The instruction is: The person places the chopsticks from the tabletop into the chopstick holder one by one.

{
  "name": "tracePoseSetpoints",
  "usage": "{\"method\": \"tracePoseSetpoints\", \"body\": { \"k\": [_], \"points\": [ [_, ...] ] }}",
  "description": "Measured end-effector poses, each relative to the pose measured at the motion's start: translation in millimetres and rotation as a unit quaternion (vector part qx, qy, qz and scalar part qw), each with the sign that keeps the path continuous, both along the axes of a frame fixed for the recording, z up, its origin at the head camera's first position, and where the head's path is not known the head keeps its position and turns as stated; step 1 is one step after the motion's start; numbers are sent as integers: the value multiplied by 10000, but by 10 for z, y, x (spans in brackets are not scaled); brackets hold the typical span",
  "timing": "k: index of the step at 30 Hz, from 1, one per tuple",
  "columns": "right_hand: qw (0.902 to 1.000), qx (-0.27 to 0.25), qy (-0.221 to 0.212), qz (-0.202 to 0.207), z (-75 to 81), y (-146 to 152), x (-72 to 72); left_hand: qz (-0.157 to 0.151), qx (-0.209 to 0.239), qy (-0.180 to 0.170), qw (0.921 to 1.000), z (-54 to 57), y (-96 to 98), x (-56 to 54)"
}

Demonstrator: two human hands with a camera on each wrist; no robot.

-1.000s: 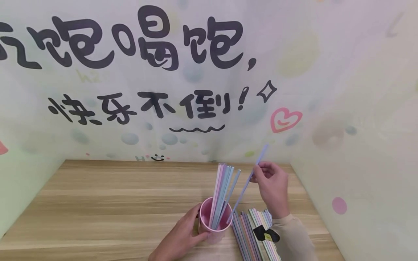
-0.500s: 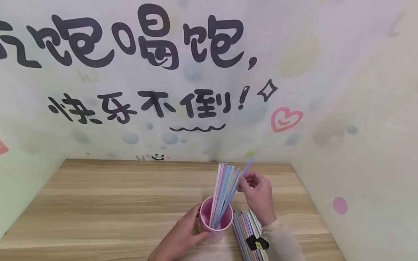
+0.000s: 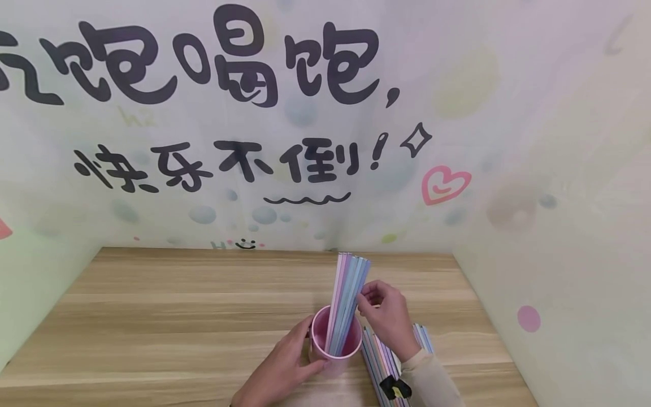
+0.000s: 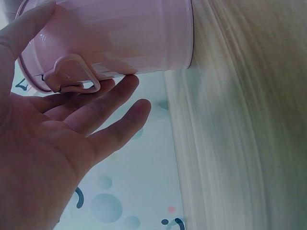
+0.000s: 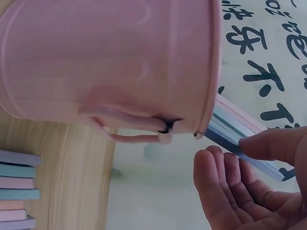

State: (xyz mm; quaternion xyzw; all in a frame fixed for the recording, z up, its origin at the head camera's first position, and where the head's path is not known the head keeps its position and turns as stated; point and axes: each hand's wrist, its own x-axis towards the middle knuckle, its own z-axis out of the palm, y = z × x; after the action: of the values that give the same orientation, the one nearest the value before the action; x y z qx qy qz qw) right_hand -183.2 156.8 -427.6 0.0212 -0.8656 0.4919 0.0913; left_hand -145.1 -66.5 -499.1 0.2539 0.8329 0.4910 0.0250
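A pink metal cup [image 3: 337, 368] with small side handles stands on the table, holding a bundle of long, thin pastel strips [image 3: 342, 305] that leans slightly right. My left hand [image 3: 285, 362] steadies the cup from its left side. In the left wrist view its thumb lies over the rim end and its fingers extend beside the loop handle [image 4: 91, 75]. At the bundle's right edge, my right hand [image 3: 389, 319] pinches a blue strip [image 5: 261, 165] between thumb and fingers. The strip's lower end is inside the cup, hidden in the right wrist view.
More coloured strips [image 3: 373, 359] lie in groups on the wooden table [image 3: 178, 339], right of the cup, partly under my right forearm. A black device [image 3: 395, 388] sits at the right wrist. A printed white backdrop [image 3: 229, 220] rises behind the table.
My right hand has moved left and down with the blue strip, bringing it from apart on the right to against the bundle. The left hand and cup have stayed put.
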Motion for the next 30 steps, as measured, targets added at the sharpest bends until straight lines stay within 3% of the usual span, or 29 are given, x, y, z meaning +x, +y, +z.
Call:
{"method": "tracePoseSetpoints", "body": {
  "k": [8, 13, 24, 30],
  "points": [
    [9998, -106, 114, -150, -16, 260, 35, 17, -13, -11, 10000, 3, 9, 1],
    [9986, -142, -295, -415, -98, 563, 93, 60, -45, -43, 10000, 6, 10, 4],
    [9864, 757, -905, -1143, -450, 1168, 282, 47, -76, -59, 9999, 14, 8, 10],
    [9785, 1147, -1241, -1182, -570, 1383, 348, 47, -91, -107, 9999, 23, 11, 9]
  ]
}}
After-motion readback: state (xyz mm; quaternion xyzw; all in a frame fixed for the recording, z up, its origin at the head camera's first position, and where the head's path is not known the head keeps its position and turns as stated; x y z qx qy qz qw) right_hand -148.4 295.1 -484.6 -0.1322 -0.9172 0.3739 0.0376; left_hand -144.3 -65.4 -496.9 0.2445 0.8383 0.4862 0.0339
